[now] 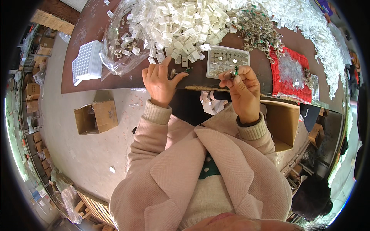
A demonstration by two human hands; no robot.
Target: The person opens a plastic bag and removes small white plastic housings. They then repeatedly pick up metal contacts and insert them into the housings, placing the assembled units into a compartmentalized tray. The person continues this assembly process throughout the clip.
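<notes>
My left hand (pixel 158 82) is at the table's near edge, with fingers stretched out and thumb apart. Its fingertips reach the near side of a heap of small white plastic cases (pixel 185 27). A small dark part with a green end (pixel 188 70) lies by the thumb. My right hand (pixel 246 92) is closed in a pinch on a small green circuit part with metal bits (pixel 236 71). This hand is just in front of a white tray (pixel 210 63) that holds several round silver button cells.
A pile of wired green parts (pixel 256 29) sits right of the heap. A stack of white dimpled trays (pixel 88 63) and a clear plastic bag (pixel 115 63) are at left. Clear pieces lie on red cloth (pixel 300 86). Open cardboard boxes (pixel 106 115) stand below the table.
</notes>
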